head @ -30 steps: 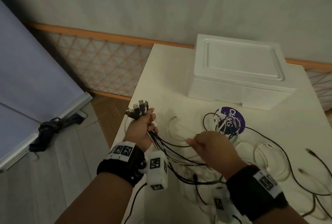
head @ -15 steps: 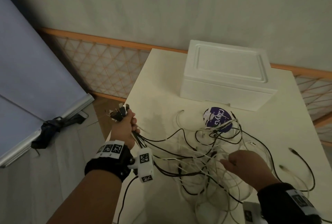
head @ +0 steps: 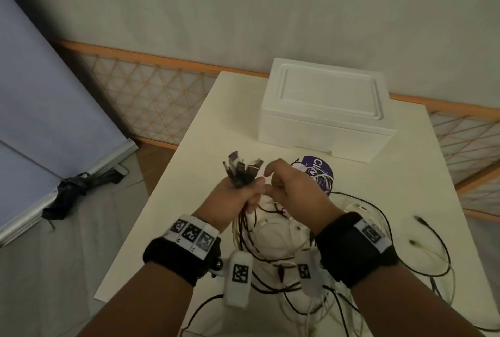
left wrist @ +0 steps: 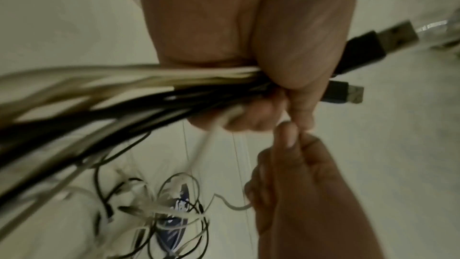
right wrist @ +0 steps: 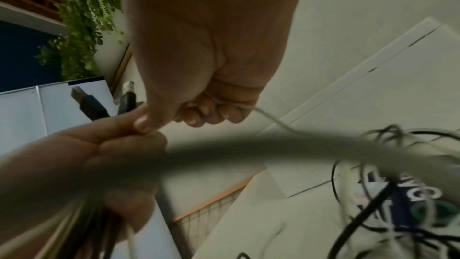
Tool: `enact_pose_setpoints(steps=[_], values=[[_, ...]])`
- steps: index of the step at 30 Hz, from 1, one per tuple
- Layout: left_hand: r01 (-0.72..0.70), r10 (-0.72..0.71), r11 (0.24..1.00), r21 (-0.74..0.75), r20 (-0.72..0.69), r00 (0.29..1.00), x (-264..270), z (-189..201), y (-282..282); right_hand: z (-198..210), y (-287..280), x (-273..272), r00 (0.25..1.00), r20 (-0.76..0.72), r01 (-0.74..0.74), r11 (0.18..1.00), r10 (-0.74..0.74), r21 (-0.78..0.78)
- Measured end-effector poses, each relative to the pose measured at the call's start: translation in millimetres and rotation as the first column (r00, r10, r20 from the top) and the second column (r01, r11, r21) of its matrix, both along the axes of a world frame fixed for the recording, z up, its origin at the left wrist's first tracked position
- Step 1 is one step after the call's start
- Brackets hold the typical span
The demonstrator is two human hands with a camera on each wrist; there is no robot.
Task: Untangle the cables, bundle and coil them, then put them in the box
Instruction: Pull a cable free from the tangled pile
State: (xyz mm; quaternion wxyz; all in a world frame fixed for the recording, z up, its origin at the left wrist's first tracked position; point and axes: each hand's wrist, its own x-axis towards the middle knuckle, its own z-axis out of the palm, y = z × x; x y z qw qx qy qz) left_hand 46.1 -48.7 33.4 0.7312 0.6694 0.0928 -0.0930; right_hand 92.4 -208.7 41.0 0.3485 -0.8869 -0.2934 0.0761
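Observation:
My left hand point(head: 250, 189) grips a bundle of black and white cables point(left wrist: 174, 90) just below their USB plugs point(head: 242, 169), which stick up above the fist. My right hand point(head: 273, 183) is right beside it, thumb touching the left fingers, its fingers curled round a thin white cable point(right wrist: 273, 120). The rest of the cables point(head: 273, 244) hang from the bundle and lie tangled on the white table point(head: 189, 188) under both wrists. The white foam box point(head: 324, 109) stands at the back of the table with its lid on.
A purple round disc point(head: 320, 170) lies in front of the box with cable loops over it. Loose cable ends point(head: 420, 220) trail on the table's right side. The table's left edge point(head: 151, 201) drops to the floor beside a leaning whiteboard point(head: 40, 120).
My right hand came back from the tangle on the right to the left hand, bringing a white cable. The left hand moved right, over the table, still holding the bundle.

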Motion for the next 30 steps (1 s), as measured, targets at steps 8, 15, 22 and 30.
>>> enact_pose_setpoints(steps=[8,15,22,30], values=[[-0.593,0.578,0.776,-0.217,-0.133,0.805,4,-8,54,-29,-64,19,0.993,-0.026,0.105,0.943,-0.119,-0.317],[-0.307,0.317,0.871,0.383,0.038,0.948,-2,-5,17,7,-65,23,0.99,0.027,0.139,0.967,-0.137,-0.211],[0.014,-0.077,0.915,0.404,0.14,0.987,9,21,-43,49,-36,12,0.993,0.015,0.114,0.991,-0.115,0.07],[-0.128,0.106,0.985,0.119,0.181,0.978,13,28,-53,40,-41,1,0.981,-0.076,0.195,0.884,-0.18,0.426]])
